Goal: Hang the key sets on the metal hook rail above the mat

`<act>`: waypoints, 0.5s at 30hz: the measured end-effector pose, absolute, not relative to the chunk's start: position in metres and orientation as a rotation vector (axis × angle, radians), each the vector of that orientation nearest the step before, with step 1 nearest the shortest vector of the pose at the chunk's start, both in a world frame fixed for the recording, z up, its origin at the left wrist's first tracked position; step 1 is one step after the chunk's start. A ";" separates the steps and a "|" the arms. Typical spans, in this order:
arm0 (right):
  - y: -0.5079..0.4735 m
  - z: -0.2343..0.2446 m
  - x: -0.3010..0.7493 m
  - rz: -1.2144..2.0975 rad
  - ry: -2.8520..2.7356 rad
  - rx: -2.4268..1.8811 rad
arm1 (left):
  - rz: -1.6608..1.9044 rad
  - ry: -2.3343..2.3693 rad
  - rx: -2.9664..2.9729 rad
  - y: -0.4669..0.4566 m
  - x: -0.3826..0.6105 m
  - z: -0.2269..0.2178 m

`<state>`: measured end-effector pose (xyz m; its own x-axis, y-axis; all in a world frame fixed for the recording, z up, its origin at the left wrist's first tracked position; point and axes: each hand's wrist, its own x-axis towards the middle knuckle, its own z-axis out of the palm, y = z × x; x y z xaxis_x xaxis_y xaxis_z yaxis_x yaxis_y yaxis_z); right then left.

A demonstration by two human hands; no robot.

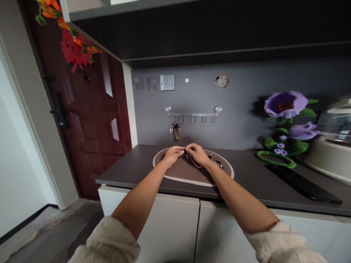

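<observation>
Both hands meet over a round brown mat (175, 177) with a pale rim on the dark counter. My left hand (172, 155) and my right hand (197, 153) are closed, pinching a small bunch of keys (185, 151) between them. A pinkish cord (195, 163) hangs from the keys beneath my right hand. More small metal keys (216, 160) lie on the mat just right of my right wrist.
A hook rail (193, 114) on the grey wall carries another key bunch (175, 130). Purple fabric flowers (286, 124) and a flat black object (303, 184) sit at the right, with a covered pot (331, 146) beyond. A dark red door (82, 109) stands at the left.
</observation>
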<state>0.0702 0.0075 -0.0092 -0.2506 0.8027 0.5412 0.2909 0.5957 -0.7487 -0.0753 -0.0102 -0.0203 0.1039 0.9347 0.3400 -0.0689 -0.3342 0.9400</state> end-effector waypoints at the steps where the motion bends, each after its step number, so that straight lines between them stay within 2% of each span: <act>1: 0.007 -0.009 0.070 0.620 -1.808 -0.890 | 1.399 0.898 1.461 -0.010 -0.075 -0.020; 8: 0.011 -0.006 0.072 0.525 -1.766 -0.924 | 1.530 0.990 1.518 -0.004 -0.072 -0.025; 15: 0.027 0.011 0.068 0.538 -1.685 -0.920 | 1.533 1.339 1.821 0.002 -0.075 -0.028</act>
<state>0.0682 0.0272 0.0106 -0.1103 0.7961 0.5950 0.3040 0.5970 -0.7424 -0.0746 0.0016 -0.0283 -0.0646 0.8505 0.5220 0.4029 -0.4564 0.7934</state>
